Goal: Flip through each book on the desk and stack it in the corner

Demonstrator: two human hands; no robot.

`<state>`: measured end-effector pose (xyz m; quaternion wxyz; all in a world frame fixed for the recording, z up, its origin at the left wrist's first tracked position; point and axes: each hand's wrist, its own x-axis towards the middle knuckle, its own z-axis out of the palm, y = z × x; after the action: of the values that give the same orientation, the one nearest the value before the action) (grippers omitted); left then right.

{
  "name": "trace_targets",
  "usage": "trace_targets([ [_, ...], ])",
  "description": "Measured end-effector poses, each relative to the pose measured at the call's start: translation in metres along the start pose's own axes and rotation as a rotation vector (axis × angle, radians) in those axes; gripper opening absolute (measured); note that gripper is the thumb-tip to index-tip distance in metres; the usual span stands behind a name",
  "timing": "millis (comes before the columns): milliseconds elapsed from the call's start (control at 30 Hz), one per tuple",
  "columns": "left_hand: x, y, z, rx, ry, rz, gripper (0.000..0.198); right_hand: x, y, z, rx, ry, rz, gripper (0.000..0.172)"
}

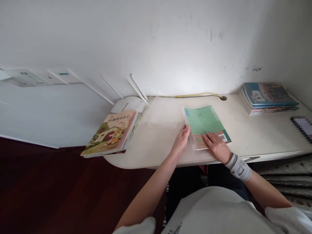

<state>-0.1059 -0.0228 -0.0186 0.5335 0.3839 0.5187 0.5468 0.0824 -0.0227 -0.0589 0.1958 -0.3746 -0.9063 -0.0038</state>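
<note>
A green book (204, 121) in a clear plastic cover lies flat on the white desk (255, 136), near its front edge. My left hand (180, 140) touches the book's left edge, fingers together and stretched forward. My right hand (216, 146) lies flat on the book's near corner, fingers spread, pressing it down. A grey band (238, 167) wraps my right wrist. Neither hand grips anything.
A stack of picture books (110, 133) overhangs the desk's left end. Another stack of books (266, 97) sits at the back right by the wall. A yellow cable (195, 95) runs along the wall. Dark red floor lies at the left.
</note>
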Motion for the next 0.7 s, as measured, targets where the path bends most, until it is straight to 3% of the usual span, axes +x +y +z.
trace_targets([
  [67,-0.003,0.003,0.000,-0.097,0.027,-0.031,0.032,0.001,-0.001,0.001,-0.013,0.004,0.021,0.045],
  [233,-0.004,0.004,-0.003,-0.409,0.055,-0.310,0.032,-0.003,-0.012,-0.004,0.019,0.024,0.054,0.044],
  [400,-0.007,-0.008,0.007,-0.338,-0.021,-0.398,0.024,-0.014,-0.019,-0.014,0.317,0.116,0.174,0.052],
  [500,-0.018,-0.004,0.029,-0.177,-0.080,-0.225,0.032,-0.016,-0.022,-0.026,0.616,0.234,0.329,0.049],
  [600,-0.035,0.012,0.058,0.169,-0.197,0.163,0.048,-0.010,-0.029,-0.040,0.943,0.471,0.530,0.045],
  [700,-0.047,0.023,0.083,0.587,-0.319,0.484,0.073,-0.004,-0.037,-0.048,1.274,0.615,0.584,0.051],
])
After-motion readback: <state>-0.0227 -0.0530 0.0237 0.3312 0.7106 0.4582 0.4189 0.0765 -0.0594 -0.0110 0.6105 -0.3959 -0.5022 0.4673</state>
